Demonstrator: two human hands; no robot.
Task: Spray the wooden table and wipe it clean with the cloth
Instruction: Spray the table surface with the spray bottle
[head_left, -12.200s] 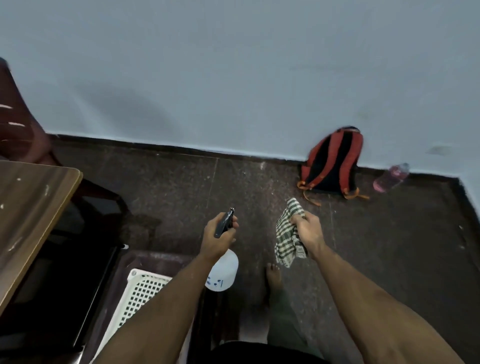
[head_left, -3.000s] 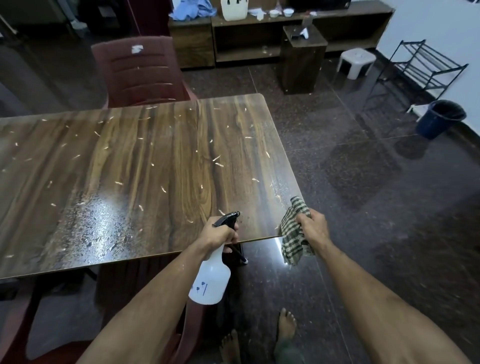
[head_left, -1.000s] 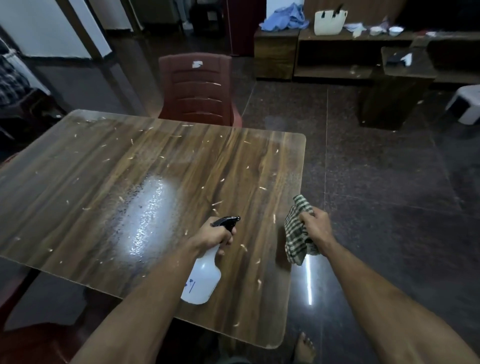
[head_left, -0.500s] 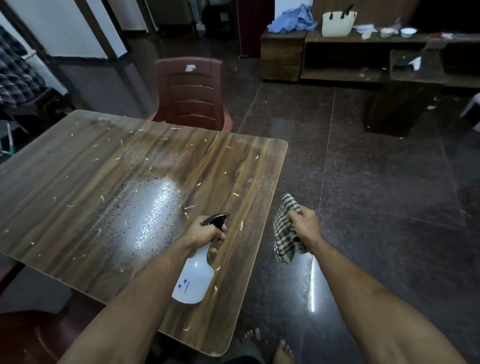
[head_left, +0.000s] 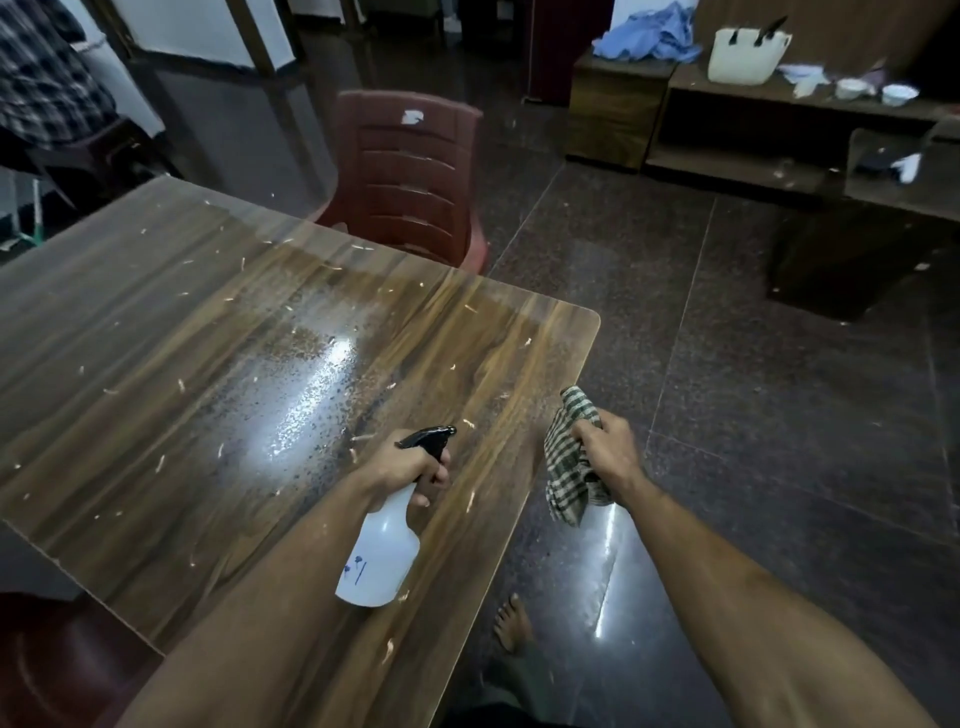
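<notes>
The wooden table (head_left: 156, 322) fills the left of the view, strewn with small pale scraps. A wet, shiny patch of spray droplets (head_left: 306, 405) lies near its middle. My left hand (head_left: 410, 467) grips the neck of a white spray bottle (head_left: 382, 556) with a black trigger head, held over the table's near right part, nozzle pointing away from me. My right hand (head_left: 608, 452) holds a bunched green-and-white checked cloth (head_left: 566, 467) in the air just off the table's right edge.
A dark red plastic chair (head_left: 410, 171) stands at the table's far side, another chair (head_left: 57, 665) at the lower left. Low wooden shelving (head_left: 753, 130) with a white bag and bowls lines the back. My bare foot (head_left: 511, 623) is on the dark polished floor.
The view has swung and I stand nearer the table's right end. The wet patch now reaches further towards the far edge. Both hands keep their hold on bottle and cloth.
</notes>
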